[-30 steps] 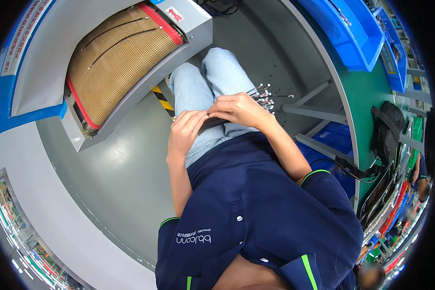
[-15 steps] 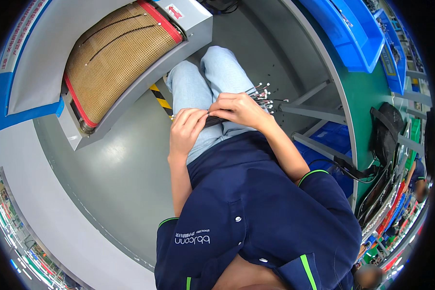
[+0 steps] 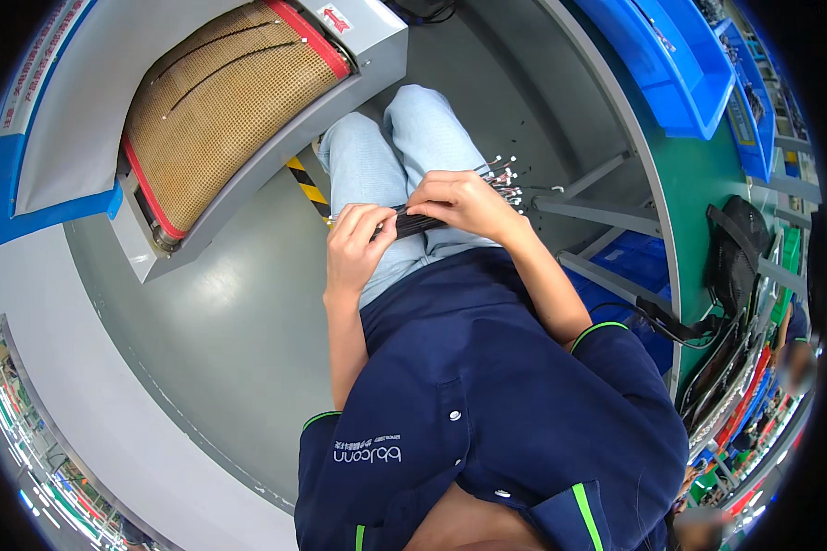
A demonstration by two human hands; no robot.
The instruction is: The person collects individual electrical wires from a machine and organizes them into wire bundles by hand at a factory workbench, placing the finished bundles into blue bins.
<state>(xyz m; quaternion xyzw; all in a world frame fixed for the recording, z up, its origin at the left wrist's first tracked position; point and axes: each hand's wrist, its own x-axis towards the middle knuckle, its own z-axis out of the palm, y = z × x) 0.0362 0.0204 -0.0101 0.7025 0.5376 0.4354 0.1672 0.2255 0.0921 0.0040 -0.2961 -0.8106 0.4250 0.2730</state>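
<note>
Floor (image 3: 220, 275): smooth, gray, shiny.
Tape (image 3: 309, 191): black and yellow stripes.
Belt (image 3: 220, 119): tan, rough like woven cloth, with red edges, on a gray machine (image 3: 377, 50); two thin black strands (image 3: 234, 77) lie on it.
Table (image 3: 657, 158): green top, blue plastic bins (image 3: 685, 92), soft black bag (image 3: 737, 257).
Jeans (image 3: 368, 165): pale blue cloth, knees bent.
Wires (image 3: 424, 224): long black bunch across the lap, tiny white tips (image 3: 508, 180) past the right hand (image 3: 466, 204).
Left hand (image 3: 351, 243): fingers bent, closed on the wires.
Right hand: fingers bent over the wires; can't tell if they grip.
</note>
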